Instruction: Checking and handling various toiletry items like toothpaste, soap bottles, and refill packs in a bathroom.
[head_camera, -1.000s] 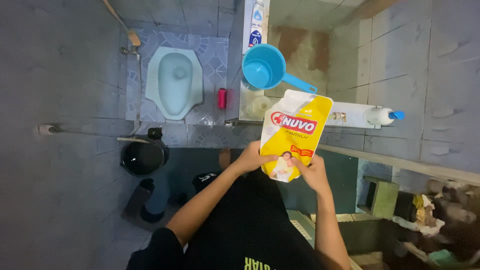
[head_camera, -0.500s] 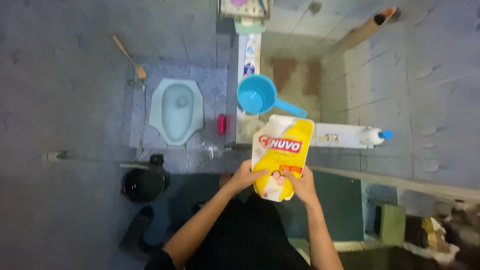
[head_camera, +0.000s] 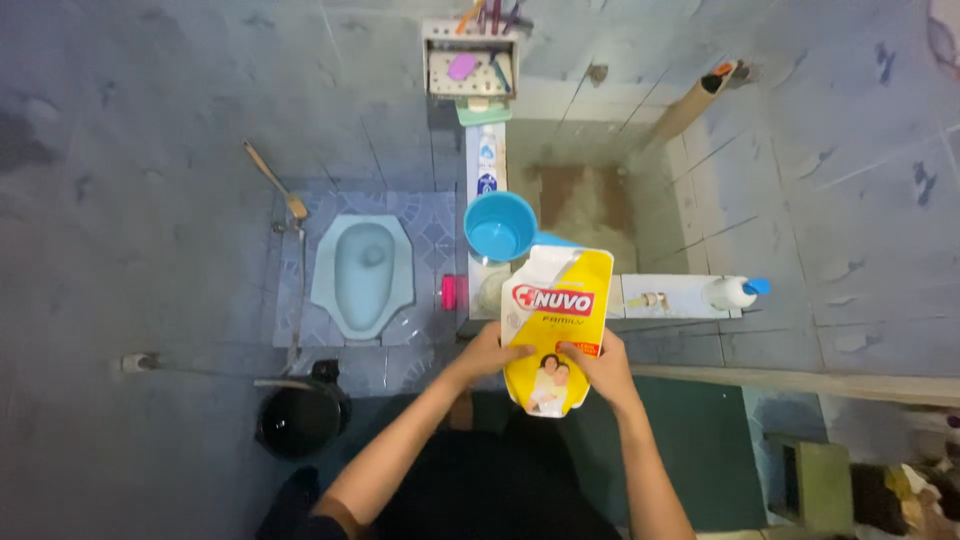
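A yellow and white refill pouch (head_camera: 552, 325) stands upright in front of me, gripped low down by both hands. My left hand (head_camera: 489, 352) holds its lower left edge. My right hand (head_camera: 602, 368) holds its lower right edge, thumb on the front. Just beyond the pouch top sits a blue water scoop (head_camera: 500, 226) on the tiled wall of the water tank (head_camera: 660, 297). A white pump bottle with a blue nozzle (head_camera: 733, 291) lies on that ledge to the right.
A pale blue squat toilet (head_camera: 363, 272) is set in the floor at left, with a small red object (head_camera: 449, 292) beside it. A black bucket (head_camera: 302, 418) stands at lower left. A rack with toothbrushes (head_camera: 470, 65) hangs on the far wall. A green stool (head_camera: 823, 482) is at lower right.
The view has tilted up and back, so the pouch and hands sit lower in the frame and the far wall rack has come into sight. The grip on the pouch is unchanged.
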